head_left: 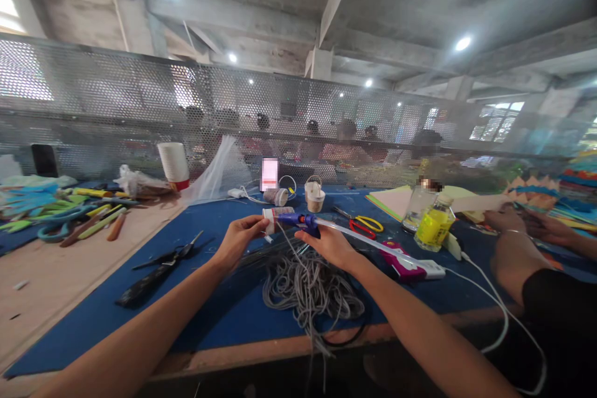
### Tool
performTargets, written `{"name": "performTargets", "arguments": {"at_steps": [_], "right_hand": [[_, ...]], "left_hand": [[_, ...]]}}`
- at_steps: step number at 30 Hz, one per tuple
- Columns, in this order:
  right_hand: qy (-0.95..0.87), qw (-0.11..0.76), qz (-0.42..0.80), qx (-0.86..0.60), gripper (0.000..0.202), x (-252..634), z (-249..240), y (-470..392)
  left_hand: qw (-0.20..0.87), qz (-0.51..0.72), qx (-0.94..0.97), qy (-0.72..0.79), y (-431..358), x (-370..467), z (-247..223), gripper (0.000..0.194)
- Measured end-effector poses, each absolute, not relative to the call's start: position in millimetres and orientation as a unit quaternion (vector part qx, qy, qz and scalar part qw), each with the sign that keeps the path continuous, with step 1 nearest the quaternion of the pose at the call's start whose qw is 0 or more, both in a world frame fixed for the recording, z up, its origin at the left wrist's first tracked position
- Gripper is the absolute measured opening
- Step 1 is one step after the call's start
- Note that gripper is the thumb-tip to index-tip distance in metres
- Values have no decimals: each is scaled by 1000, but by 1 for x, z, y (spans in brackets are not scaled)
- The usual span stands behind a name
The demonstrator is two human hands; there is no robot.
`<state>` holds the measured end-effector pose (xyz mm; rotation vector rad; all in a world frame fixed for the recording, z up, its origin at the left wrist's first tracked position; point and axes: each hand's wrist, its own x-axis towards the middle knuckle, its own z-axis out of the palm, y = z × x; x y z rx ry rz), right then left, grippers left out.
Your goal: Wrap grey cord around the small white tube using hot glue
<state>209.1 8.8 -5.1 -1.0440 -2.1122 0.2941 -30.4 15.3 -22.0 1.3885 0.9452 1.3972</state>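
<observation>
My left hand [242, 237] grips a small white paper cup [269, 221] lying on its side, fingers closed at its edge. In my right hand [332, 245] is a blue hot glue gun [298, 220], its nozzle pointing left against or very close to the cup. A long translucent glue stick [359, 239] sticks out behind the gun. Below my hands lies a tangled heap of grey cord [312, 289], and one strand runs up toward the cup. Just beyond stand a small cord-wrapped basket [314, 196] with a handle and another cup on its side [276, 198].
Black-handled scissors [161, 270] lie left on the blue mat [224, 317]. Red-and-yellow scissors [366, 226], a magenta device [403, 261] and a yellow-liquid bottle [433, 224] are right. Stacked cups [173, 165] stand back left. Another person's hands [508, 222] work at far right.
</observation>
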Motion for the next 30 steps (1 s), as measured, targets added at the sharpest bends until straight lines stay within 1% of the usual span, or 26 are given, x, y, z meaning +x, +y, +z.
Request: {"name": "performTargets", "arguments": {"at_steps": [10, 16, 24, 30], "right_hand": [[-832, 375, 91, -398, 44, 210, -11, 14], [-833, 380, 98, -391, 42, 210, -10, 12], [-838, 370, 90, -392, 42, 211, -9, 13], [-837, 376, 85, -388, 42, 211, -11, 15]], "left_hand": [[458, 569, 560, 390, 16, -30, -22, 34], [460, 565, 567, 385, 16, -31, -22, 31], [459, 571, 559, 388, 15, -29, -20, 35], [460, 570, 559, 389, 18, -31, -23, 33]]}}
